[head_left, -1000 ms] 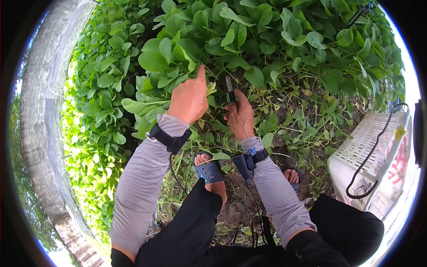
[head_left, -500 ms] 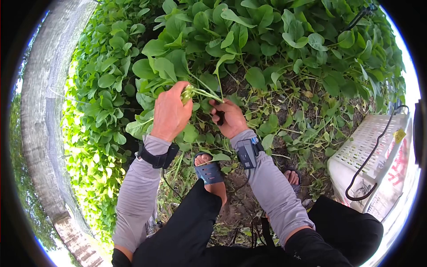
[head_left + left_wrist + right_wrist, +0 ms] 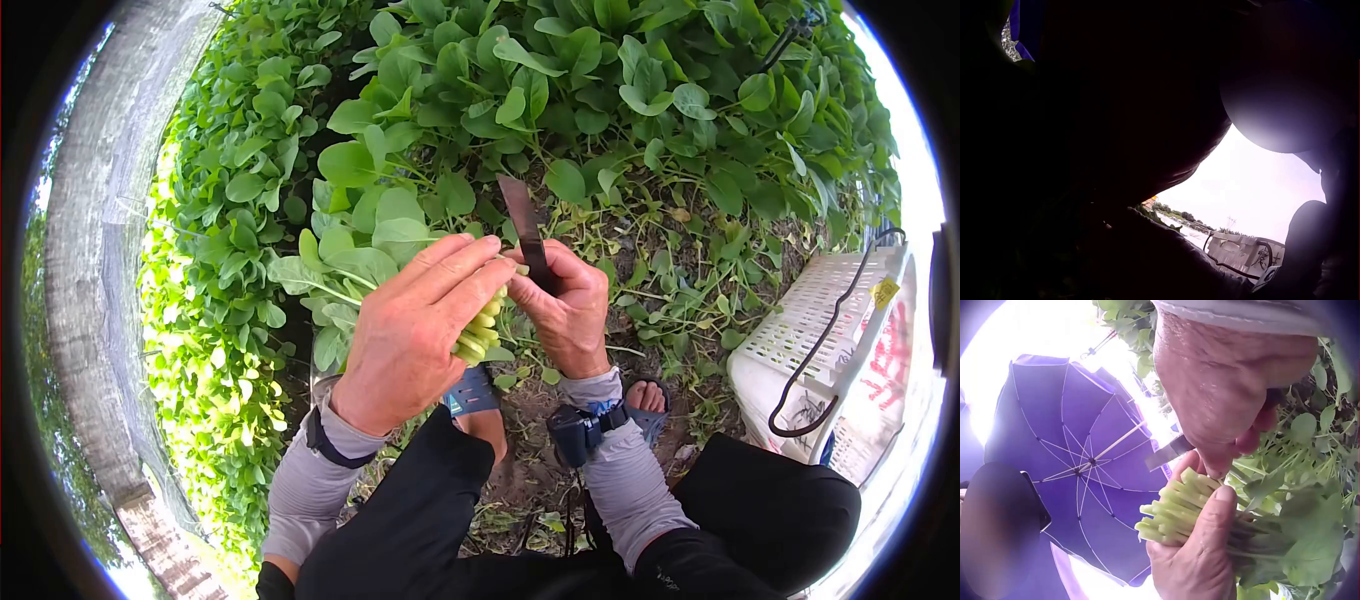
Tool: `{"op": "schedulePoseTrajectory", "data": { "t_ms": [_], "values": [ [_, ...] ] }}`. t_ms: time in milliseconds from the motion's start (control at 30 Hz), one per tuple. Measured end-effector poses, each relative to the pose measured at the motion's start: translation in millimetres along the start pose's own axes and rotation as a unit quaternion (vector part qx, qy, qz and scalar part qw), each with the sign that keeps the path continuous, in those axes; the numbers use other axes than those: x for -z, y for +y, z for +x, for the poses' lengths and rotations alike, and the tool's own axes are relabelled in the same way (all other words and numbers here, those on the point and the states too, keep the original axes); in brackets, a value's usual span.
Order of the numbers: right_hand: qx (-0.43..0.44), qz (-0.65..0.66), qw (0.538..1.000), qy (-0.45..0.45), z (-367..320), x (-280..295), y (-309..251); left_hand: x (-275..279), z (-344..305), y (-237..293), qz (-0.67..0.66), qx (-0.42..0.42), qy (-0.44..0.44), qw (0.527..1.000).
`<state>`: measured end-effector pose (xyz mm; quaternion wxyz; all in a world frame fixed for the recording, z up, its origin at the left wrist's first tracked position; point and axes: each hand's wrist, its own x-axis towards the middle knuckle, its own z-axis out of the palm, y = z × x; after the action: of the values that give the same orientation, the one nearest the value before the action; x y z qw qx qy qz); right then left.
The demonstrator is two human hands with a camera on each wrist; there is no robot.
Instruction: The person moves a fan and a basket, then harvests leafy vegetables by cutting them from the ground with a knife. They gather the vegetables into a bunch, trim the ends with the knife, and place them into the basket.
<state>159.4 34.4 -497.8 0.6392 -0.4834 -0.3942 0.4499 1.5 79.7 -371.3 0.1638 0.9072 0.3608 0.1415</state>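
The person's left hand (image 3: 415, 335) grasps a thick bundle of green leafy stems with pale, cut ends (image 3: 1175, 509), held above the ground in front of the knees, its leaves spreading to the left and the cut ends facing right. Just beside those ends, the right hand (image 3: 565, 310) grips a knife with a flat metal blade (image 3: 522, 220) slanting up past the fingers, though whether it also pinches a stem cannot be told. Ahead grows a dense bed of broad-leaved green plants (image 3: 480, 100), and a white perforated plastic basket (image 3: 800, 325) stands well to the right.
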Motion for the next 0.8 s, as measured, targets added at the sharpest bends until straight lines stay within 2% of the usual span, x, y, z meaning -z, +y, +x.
{"op": "schedulePoseTrajectory", "data": {
  "t_ms": [67, 100, 167, 200, 267, 300, 333, 367, 400, 433, 467, 533, 567, 633, 700, 767, 800],
  "values": [
    [-0.057, 0.041, 0.997, -0.015, -7.6, -2.2, -6.3, -5.8, 2.5, -6.2, 0.003, -0.047, 0.002, 0.999],
    [-0.058, 0.041, 0.997, -0.016, -9.0, -3.2, -12.1, -9.3, 1.5, -10.0, -0.093, 0.006, -0.024, 0.995],
    [-0.159, 0.089, 0.983, -0.034, -9.3, -5.9, -21.2, -14.9, -3.7, -20.1, -0.237, 0.124, -0.072, 0.961],
    [-0.158, 0.090, 0.983, -0.033, -10.3, -6.2, -16.1, -17.4, -6.7, -27.3, -0.236, 0.123, -0.073, 0.961],
    [-0.267, 0.139, 0.953, -0.040, -16.4, -5.8, 7.9, -23.7, -15.4, -41.9, -0.102, 0.159, -0.138, 0.972],
    [-0.286, 0.130, 0.949, -0.022, -19.0, -6.7, 24.9, -27.2, -22.2, -49.1, -0.039, 0.159, -0.129, 0.978],
    [-0.288, 0.131, 0.948, -0.022, -20.3, -6.0, 37.2, -25.5, -23.1, -52.4, -0.039, 0.160, -0.131, 0.978],
    [-0.215, -0.057, 0.973, -0.066, -21.7, -3.6, 49.0, -23.1, -22.4, -55.3, 0.003, 0.175, -0.141, 0.975],
    [-0.133, -0.243, 0.955, -0.107, -23.8, -3.3, 59.9, -21.0, -21.0, -57.4, 0.044, 0.189, -0.150, 0.969],
    [-0.129, -0.200, 0.969, -0.066, -26.8, -11.4, 68.7, -18.6, -18.8, -58.7, 0.054, 0.175, -0.153, 0.971],
    [-0.129, -0.199, 0.969, -0.067, -25.2, -20.8, 78.6, -18.1, -11.0, -60.9, 0.054, 0.176, -0.153, 0.971],
    [-0.109, -0.123, 0.986, 0.022, -14.8, -43.1, 87.3, -22.3, 8.5, -65.4, 0.067, 0.180, -0.160, 0.968],
    [-0.126, -0.079, 0.989, 0.017, -1.0, -51.9, 90.6, -24.7, 19.8, -72.7, 0.076, 0.179, -0.156, 0.968],
    [-0.053, -0.169, 0.984, -0.017, 35.2, -66.0, 100.0, -31.6, 40.1, -95.8, 0.093, 0.199, -0.142, 0.965],
    [-0.058, -0.175, 0.982, -0.028, 68.4, -78.6, 107.6, -40.5, 50.2, -120.1, 0.112, 0.217, -0.127, 0.961],
    [-0.063, -0.180, 0.981, -0.042, 84.7, -84.4, 121.2, -47.3, 48.9, -146.1, 0.197, 0.237, -0.140, 0.941],
    [-0.023, -0.249, 0.967, -0.043, 88.8, -86.0, 128.6, -49.5, 45.3, -152.6, 0.198, 0.237, -0.139, 0.941]
  ]
}}
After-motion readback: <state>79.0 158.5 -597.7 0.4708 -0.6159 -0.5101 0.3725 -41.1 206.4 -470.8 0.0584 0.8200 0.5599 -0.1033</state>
